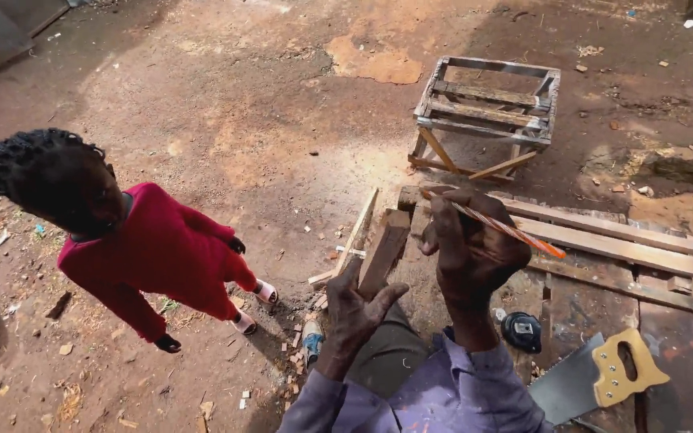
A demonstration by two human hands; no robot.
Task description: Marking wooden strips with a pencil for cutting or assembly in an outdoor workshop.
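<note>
My right hand is raised above the workbench and grips an orange striped pencil that points to the right. My left hand hangs below it with the fingers spread, touching the lower end of a short dark wood block. The block leans at the bench's left end beside a thin pale strip of wood. Purple sleeves cover both my forearms.
A person in a red top stands at the left on the dirt ground. A handsaw with a yellow handle and a black tape measure lie on the bench. Long planks lie behind. A wooden stool frame stands farther off.
</note>
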